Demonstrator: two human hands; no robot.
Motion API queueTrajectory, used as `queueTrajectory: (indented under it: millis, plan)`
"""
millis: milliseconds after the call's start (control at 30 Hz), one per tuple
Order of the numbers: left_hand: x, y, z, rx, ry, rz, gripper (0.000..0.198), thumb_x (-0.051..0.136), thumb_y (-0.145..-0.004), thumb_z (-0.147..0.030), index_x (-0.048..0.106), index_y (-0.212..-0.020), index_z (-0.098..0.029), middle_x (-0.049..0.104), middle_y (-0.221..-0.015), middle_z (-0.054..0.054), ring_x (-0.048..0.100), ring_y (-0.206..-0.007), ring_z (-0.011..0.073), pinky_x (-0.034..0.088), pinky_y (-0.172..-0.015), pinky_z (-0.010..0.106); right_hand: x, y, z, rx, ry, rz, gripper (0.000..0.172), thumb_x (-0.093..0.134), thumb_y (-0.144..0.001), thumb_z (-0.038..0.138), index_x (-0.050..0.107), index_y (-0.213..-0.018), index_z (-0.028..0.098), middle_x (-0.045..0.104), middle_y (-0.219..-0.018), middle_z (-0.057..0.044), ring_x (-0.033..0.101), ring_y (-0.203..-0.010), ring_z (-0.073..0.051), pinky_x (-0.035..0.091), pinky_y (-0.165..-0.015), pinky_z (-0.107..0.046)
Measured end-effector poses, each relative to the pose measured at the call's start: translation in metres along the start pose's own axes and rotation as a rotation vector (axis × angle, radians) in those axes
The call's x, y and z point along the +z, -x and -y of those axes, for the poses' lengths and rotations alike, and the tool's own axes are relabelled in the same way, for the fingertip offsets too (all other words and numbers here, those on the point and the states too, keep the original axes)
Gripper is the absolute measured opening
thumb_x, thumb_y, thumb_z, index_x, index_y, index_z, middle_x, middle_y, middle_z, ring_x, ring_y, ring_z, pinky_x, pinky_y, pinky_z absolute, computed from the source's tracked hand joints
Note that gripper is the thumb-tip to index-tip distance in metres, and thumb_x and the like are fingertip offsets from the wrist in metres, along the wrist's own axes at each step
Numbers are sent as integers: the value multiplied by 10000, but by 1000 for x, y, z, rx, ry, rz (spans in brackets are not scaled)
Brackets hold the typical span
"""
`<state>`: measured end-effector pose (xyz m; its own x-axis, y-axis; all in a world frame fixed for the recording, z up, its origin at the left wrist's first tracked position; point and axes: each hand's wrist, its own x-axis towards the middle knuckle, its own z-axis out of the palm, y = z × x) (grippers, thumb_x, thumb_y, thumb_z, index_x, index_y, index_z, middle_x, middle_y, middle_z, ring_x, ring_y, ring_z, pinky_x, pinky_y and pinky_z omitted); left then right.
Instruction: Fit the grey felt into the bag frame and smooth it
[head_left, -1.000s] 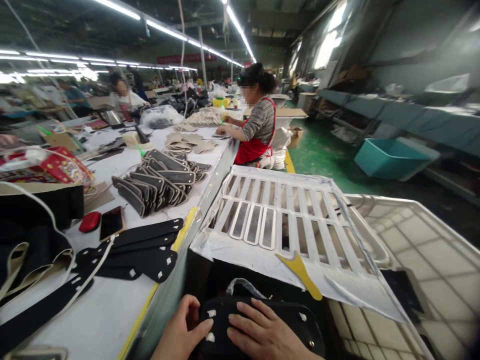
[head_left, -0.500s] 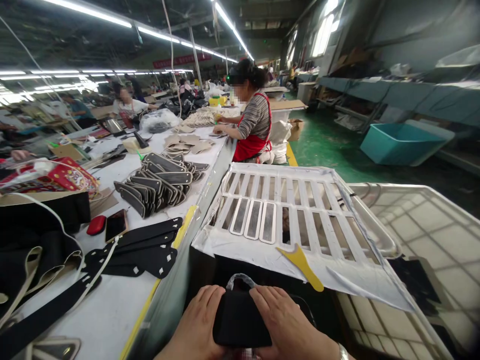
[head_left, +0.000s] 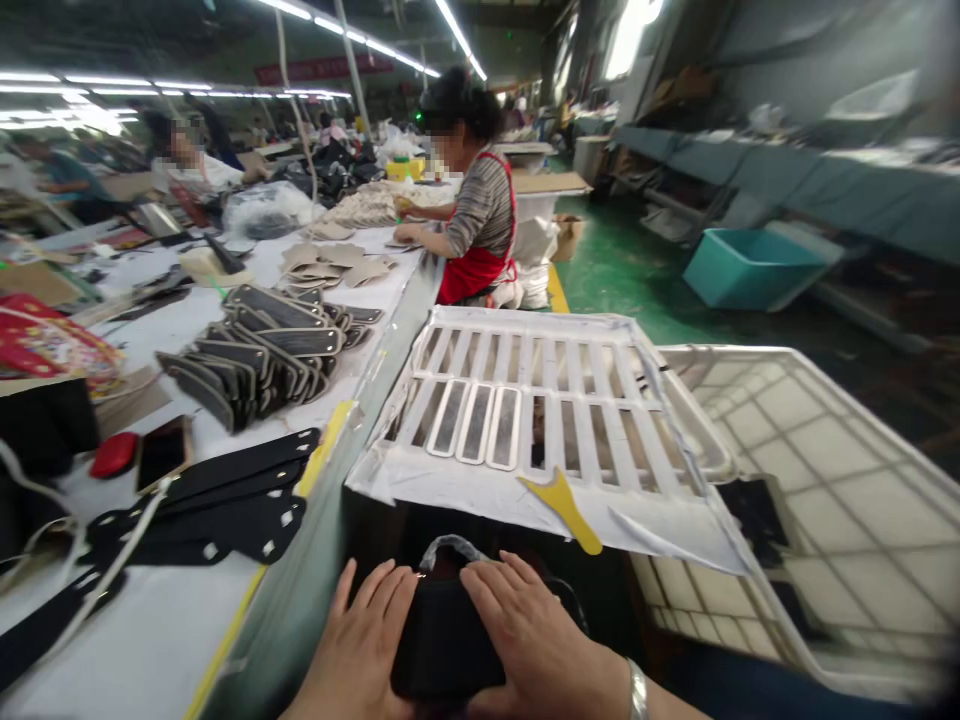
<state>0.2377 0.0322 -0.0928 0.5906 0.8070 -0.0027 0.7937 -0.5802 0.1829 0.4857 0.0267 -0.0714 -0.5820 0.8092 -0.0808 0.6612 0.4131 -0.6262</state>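
A small black bag (head_left: 444, 640) sits low at the front, with a loop handle (head_left: 450, 547) wrapped in clear plastic on its far side. My left hand (head_left: 367, 625) presses against the bag's left side, its fingers slightly apart and pointing away from me. On the other side, my right hand (head_left: 529, 625) lies over the upper right edge, the thumb nearer to me. Both hands grip the bag between them. The underside of the bag is hidden. A yellow forked tool (head_left: 564, 510) rests on the white slatted rack (head_left: 480, 483) just beyond my hands.
Three pale-edged strips (head_left: 474, 425) lie on the rack. To the left, a worktable (head_left: 225, 610) bears black straps (head_left: 217, 505) and stacked grey-black pieces (head_left: 255, 350). A co-worker (head_left: 472, 200) sits ahead. On the right stand a white crate (head_left: 832, 440) and a teal tub (head_left: 750, 270).
The surroundings have shifted left and slightly up in the view. My hands still hold the bag, which appears a little further left; my left fingers are more spread.
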Motion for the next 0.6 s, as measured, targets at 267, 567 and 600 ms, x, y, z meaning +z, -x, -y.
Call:
queueTrajectory:
  millis: [267, 567, 600]
  plan:
    - [27, -59, -84, 231, 73, 128, 876, 605, -677, -557, 369, -1378, -89, 440, -1387, 172, 429, -1229, 350, 293, -1032, 506, -28, 62, -34, 527, -344, -82, 842, 752, -583, 311, 414, -1327, 108, 506, -1298, -157, 475, -1172, -288, 363, -1016, -413]
    - [21, -77, -118, 35, 114, 184, 689, 547, -672, -363, 487, -1287, -58, 529, -1265, 194, 452, -1148, 353, 283, -1013, 512, 2, 67, -56, 493, -1152, -165, 525, 780, -566, 303, 570, -1024, 157, 609, -856, 3, 558, -800, -160, 455, -723, -272]
    - [20, -77, -119, 36, 112, 170, 675, 540, -675, -353, 490, -1281, -61, 533, -1253, 188, 454, -1136, 346, 288, -1006, 505, 2, 65, -57, 496, -1263, -162, 528, 788, -546, 306, 572, -1003, 154, 599, -822, 11, 553, -762, -145, 452, -706, -267]
